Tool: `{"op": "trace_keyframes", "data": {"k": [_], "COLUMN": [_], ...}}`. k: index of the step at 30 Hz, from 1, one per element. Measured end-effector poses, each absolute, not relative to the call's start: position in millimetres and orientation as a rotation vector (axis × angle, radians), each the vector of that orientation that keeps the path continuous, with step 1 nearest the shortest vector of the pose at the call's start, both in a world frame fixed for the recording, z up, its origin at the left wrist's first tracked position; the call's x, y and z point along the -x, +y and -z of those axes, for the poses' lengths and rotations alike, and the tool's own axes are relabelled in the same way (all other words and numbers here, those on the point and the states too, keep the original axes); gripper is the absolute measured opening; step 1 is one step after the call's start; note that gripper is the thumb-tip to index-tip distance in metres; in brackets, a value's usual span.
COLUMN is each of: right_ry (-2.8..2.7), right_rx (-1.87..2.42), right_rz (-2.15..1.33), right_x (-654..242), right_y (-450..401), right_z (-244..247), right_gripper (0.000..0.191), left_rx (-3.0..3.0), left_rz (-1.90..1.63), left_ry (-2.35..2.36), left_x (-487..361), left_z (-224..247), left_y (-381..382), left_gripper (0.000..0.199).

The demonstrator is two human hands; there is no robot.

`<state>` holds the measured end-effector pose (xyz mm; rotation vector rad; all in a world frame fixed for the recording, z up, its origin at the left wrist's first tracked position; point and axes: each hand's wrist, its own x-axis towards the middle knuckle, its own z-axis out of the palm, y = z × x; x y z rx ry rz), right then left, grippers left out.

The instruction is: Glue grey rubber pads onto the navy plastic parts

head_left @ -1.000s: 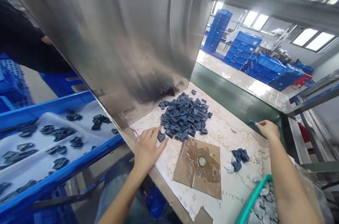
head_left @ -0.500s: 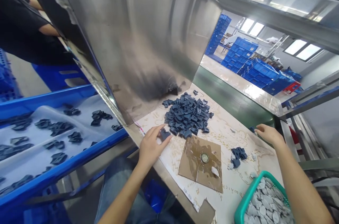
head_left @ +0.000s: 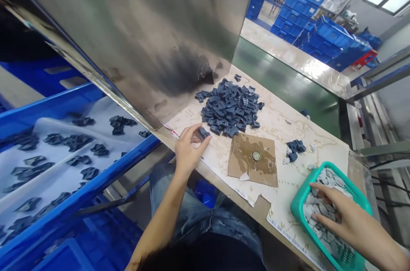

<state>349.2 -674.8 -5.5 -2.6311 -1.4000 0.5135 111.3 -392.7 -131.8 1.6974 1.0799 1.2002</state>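
Observation:
My left hand point(head_left: 188, 148) holds a small dark blue-grey moulded piece point(head_left: 204, 134) between thumb and fingers, by the near edge of the worktop. Just beyond it lies a heap of similar dark pieces point(head_left: 229, 106). My right hand point(head_left: 344, 211) is over a green basket point(head_left: 299, 202) filled with flat whitish chips point(head_left: 329, 179). Its thumb and fingers are apart, with the fingertips among the chips. Between the hands, a wet brown cardboard square point(head_left: 238, 157) carries a round metal-looking disc point(head_left: 256, 156). A smaller cluster of dark pieces point(head_left: 295, 148) lies right of the cardboard.
A metal panel point(head_left: 144, 40) rises behind the heap. Beyond the worktop runs a green belt point(head_left: 282, 83), with a dark piece point(head_left: 305, 113) on it. At left, a blue tray point(head_left: 128, 155) holds dark pieces on white cloth. Blue crates point(head_left: 297, 6) are stacked behind.
My right hand has moved from the belt's edge to the basket, leaving a dark piece on the belt. The white scrap on the cardboard's right part is gone. My left hand still holds its piece.

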Motion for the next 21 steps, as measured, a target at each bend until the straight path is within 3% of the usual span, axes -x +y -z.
{"op": "trace_keyframes", "data": {"k": [3,7,14,21], "right_ry": [-1.496,-1.539,-1.450,-1.267], "right_rx": [2.570,2.511,2.448,2.386], "right_rz": [-0.327,-0.340,-0.148,0.020], "right_x": [-356.9,-354.4,-329.2,-311.2], "right_y": [-687.0,-695.6,-705.4,-713.6], "right_z": [15.4,17.2,20.6,18.3], "right_gripper": [0.038,0.018,0.029,0.025], "left_rx": [-1.750,-1.776,-1.870,-1.858], "left_rz": [-1.186,-1.209,-1.200,-1.230], "left_ry": [1.117,1.146,1.091,0.985], "left_x": [-111.2,-108.7,-104.5,-95.2], "left_z": [132.6,132.6,132.3,137.4], "left_y": [-392.6,-393.4,-391.6,-387.7], "left_gripper": [0.039,0.032,0.028,0.028]}}
